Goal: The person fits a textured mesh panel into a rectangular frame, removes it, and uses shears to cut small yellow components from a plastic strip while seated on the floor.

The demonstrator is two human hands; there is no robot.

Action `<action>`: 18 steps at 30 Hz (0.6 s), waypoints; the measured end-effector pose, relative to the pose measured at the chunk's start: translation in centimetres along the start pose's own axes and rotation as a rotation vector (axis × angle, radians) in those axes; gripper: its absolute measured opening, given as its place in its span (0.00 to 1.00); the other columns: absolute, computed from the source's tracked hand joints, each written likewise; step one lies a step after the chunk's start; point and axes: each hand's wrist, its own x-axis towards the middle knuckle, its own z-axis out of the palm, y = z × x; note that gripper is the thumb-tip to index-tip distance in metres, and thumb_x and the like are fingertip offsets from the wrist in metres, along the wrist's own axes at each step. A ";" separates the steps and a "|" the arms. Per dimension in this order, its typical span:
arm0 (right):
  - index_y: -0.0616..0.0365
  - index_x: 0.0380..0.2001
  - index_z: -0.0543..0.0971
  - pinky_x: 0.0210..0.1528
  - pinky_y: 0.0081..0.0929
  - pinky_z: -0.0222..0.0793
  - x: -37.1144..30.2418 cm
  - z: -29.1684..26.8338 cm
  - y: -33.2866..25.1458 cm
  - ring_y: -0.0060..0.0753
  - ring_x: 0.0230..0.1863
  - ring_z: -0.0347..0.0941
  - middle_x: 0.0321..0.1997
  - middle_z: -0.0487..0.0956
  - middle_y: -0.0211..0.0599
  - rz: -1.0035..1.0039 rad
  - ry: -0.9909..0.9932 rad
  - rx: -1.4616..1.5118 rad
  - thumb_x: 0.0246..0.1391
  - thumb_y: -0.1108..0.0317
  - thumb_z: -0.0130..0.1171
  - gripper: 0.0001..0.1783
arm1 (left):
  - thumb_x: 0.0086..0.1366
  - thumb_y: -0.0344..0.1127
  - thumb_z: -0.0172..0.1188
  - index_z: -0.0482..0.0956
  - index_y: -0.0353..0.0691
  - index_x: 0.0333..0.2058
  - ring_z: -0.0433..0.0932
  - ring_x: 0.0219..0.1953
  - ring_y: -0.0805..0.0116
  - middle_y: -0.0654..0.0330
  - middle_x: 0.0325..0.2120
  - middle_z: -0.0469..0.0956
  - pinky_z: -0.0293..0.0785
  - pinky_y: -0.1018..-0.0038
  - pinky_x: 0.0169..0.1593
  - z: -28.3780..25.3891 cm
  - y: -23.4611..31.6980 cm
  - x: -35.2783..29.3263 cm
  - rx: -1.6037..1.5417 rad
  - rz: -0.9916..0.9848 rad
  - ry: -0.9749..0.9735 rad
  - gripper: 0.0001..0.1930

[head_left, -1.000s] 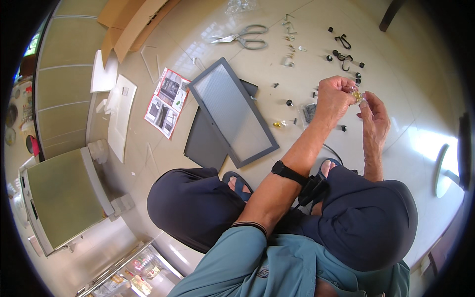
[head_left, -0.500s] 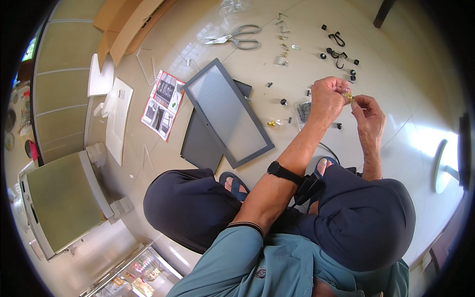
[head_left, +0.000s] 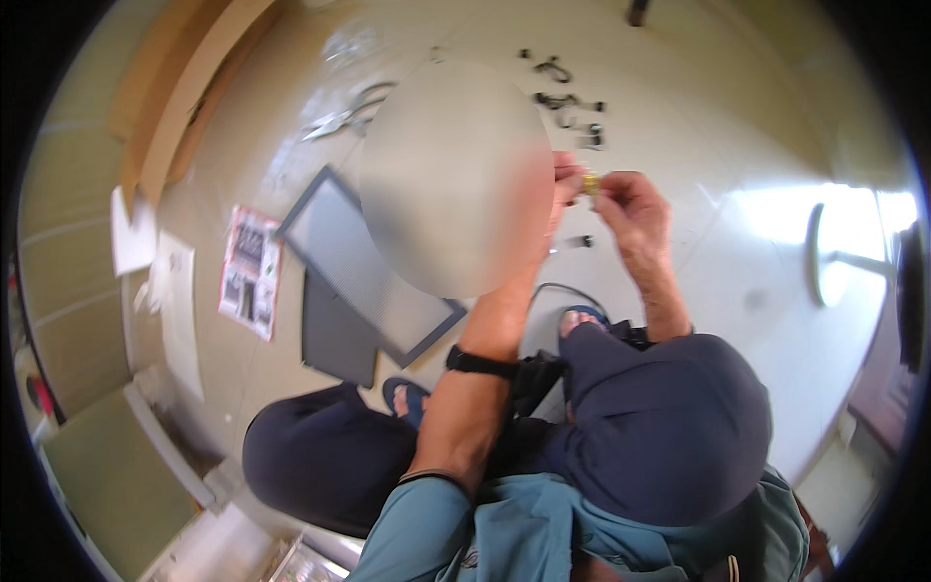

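Over the floor, my two hands meet around a small yellow piece with what looks like clear plastic (head_left: 590, 183); its exact kind is too small to make out. My right hand (head_left: 637, 221) pinches it between thumb and fingers from the right. From the left, the closed fingertips of my left hand (head_left: 564, 182) grip it too. A blurred grey oval hides most of that hand and part of the floor beyond. Just below the hands lies a small black fitting (head_left: 582, 242). Farther off are several black hooks and knobs (head_left: 567, 102).
A grey-framed mesh panel (head_left: 320, 228) overlaps a dark flat panel (head_left: 335, 335) on the tiles. Left of them lie a printed sheet (head_left: 250, 276) and a white board (head_left: 177, 301). Large scissors (head_left: 349, 116) and cardboard (head_left: 184, 97) are farther away. A round-based stand (head_left: 827, 254) is at right.
The whole view has swung right, so everything sits farther left and is smeared. A blurred oval now covers most of my left hand. Both hands still hold the yellow piece.
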 end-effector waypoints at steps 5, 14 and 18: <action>0.65 0.39 0.78 0.42 0.23 0.74 -0.5 0.3 -1.8 0.23 0.35 0.78 0.32 0.81 0.34 -0.052 0.087 -0.114 0.54 0.74 0.63 0.10 | 0.63 0.30 0.64 0.81 0.31 0.38 0.78 0.28 0.72 0.60 0.28 0.81 0.73 0.77 0.31 0.3 0.9 -0.3 -0.054 -0.229 -0.059 0.08; 0.67 0.38 0.78 0.37 0.22 0.74 -0.2 0.0 -1.4 0.23 0.33 0.78 0.32 0.82 0.36 0.007 0.114 -0.005 0.56 0.66 0.63 0.13 | 0.64 0.26 0.61 0.81 0.32 0.32 0.77 0.25 0.73 0.60 0.24 0.80 0.72 0.77 0.29 0.6 0.4 0.0 -0.081 -0.095 0.018 0.04; 0.68 0.39 0.78 0.33 0.20 0.74 -0.2 -0.1 -2.1 0.22 0.31 0.77 0.32 0.82 0.37 0.109 0.047 -0.020 0.57 0.67 0.62 0.14 | 0.63 0.25 0.62 0.81 0.32 0.33 0.75 0.25 0.73 0.58 0.26 0.80 0.71 0.77 0.29 0.4 0.2 -0.3 -0.045 -0.082 0.010 0.03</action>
